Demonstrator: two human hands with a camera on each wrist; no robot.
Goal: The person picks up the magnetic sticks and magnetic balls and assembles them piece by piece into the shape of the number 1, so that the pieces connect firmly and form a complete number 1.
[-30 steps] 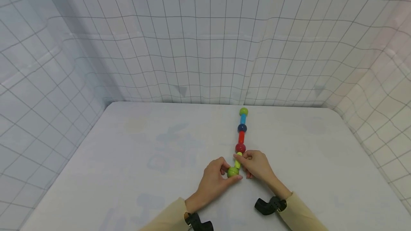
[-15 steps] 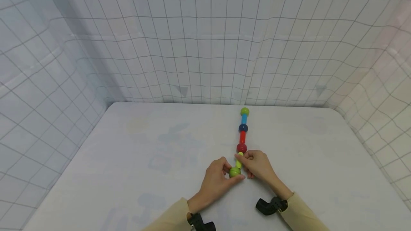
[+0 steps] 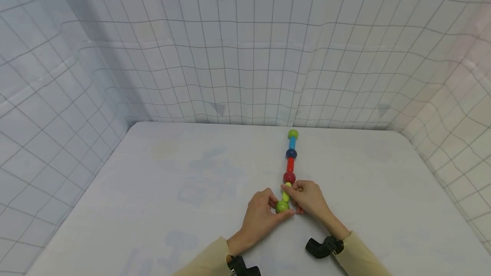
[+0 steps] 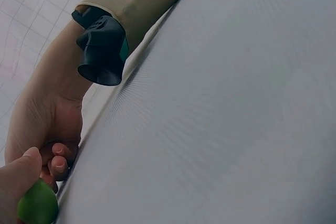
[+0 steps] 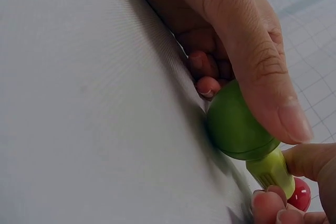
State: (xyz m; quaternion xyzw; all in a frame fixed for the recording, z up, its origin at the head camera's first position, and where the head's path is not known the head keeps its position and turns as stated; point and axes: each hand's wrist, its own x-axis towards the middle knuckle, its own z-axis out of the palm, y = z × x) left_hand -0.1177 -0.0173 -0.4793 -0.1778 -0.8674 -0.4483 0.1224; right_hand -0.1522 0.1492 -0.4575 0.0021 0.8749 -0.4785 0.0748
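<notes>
A row of toy balls and rods lies on the table. In the head view my left hand point(image 3: 258, 216) holds the near green ball point(image 3: 282, 208) between thumb and fingers. My right hand point(image 3: 310, 197) pinches the yellow-green rod point(image 3: 285, 196) just beyond it. The right wrist view shows the green ball point(image 5: 239, 124) against one end of the rod point(image 5: 270, 171), with a red ball point(image 5: 300, 194) at the other end. Farther along come the red ball point(image 3: 289, 177), a red rod point(image 3: 290, 165), a dark blue ball point(image 3: 291, 153), a light blue rod point(image 3: 292, 143) and another green ball point(image 3: 293, 133).
The white table point(image 3: 153, 199) spreads out on both sides of the hands. A grid-patterned white curtain point(image 3: 245, 54) stands behind its far edge and along the sides. Each wrist wears a black camera mount point(image 3: 324, 247).
My left hand and the near green ball have shifted slightly to the right, bringing the ball more in line with the rod. The right hand keeps its pinch on the rod.
</notes>
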